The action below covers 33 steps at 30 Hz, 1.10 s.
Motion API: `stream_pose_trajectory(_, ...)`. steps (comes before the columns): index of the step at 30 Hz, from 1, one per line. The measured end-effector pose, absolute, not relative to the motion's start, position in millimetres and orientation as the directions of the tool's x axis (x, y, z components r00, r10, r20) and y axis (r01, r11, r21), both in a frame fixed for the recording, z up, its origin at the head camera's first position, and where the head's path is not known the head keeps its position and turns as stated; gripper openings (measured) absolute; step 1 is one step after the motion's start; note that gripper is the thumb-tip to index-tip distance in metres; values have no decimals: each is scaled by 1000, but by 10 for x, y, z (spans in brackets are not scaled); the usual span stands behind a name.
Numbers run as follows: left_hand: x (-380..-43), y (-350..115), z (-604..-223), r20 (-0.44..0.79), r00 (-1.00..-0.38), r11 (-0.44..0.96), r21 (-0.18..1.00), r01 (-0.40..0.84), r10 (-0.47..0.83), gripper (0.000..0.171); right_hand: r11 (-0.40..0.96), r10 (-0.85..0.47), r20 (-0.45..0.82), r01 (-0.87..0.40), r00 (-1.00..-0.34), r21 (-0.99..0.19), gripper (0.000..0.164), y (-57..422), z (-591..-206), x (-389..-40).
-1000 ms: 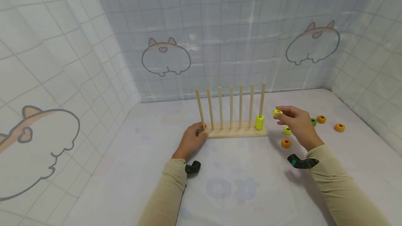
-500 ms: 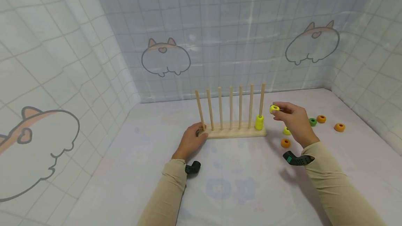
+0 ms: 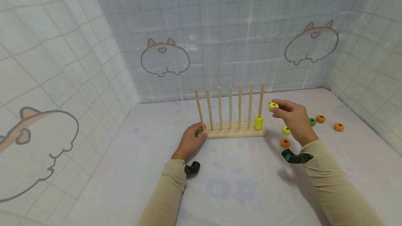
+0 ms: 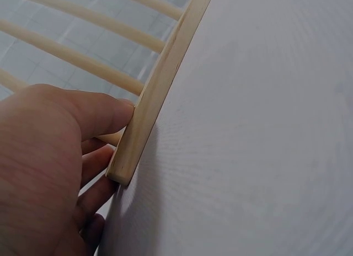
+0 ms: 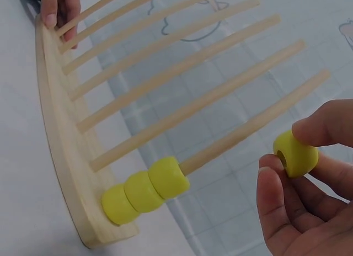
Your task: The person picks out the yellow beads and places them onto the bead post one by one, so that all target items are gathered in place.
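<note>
A wooden rack (image 3: pixel 232 134) with a row of upright pegs stands mid-table. On its rightmost peg (image 3: pixel 261 97) sit 3 stacked yellow beads (image 5: pixel 144 191). My left hand (image 3: pixel 190 141) grips the rack's left end, its thumb (image 4: pixel 113 113) on the base's front edge and the fingers behind. My right hand (image 3: pixel 293 119) pinches a yellow bead (image 5: pixel 296 153) between thumb and fingers. That bead is raised off the table, just right of the rightmost peg and apart from it, its hole showing in the right wrist view.
Loose on the table to the right lie another yellow bead (image 3: pixel 286 130), a green bead (image 3: pixel 312 121) partly behind the right hand, and 3 orange beads, the nearest (image 3: pixel 285 143) in front. A tile-patterned sheet (image 3: pixel 220 37) rises behind the table and at both sides.
My right hand has moved left and slightly up with the yellow bead, closer to the rightmost peg. The left hand keeps its hold on the rack.
</note>
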<state>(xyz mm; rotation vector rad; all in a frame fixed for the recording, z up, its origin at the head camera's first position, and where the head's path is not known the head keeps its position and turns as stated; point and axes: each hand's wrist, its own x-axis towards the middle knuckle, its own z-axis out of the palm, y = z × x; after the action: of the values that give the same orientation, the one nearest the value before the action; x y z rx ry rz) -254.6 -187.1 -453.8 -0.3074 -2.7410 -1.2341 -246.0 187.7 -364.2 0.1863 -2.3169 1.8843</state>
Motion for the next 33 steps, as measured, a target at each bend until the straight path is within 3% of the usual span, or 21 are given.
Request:
stream_pose_trajectory(8,-2535,-1880,-4559,187,-976,636,740,217,115,41,174,-19,270,-269,-963,-947,46,1870,-3618,-2480)
stream_pose_trajectory(33,-2534,-1865,-4529,191,-973,631,741,229,130,38,236,-33,286,-285,-958,-929,46,1836,-3457,-2521)
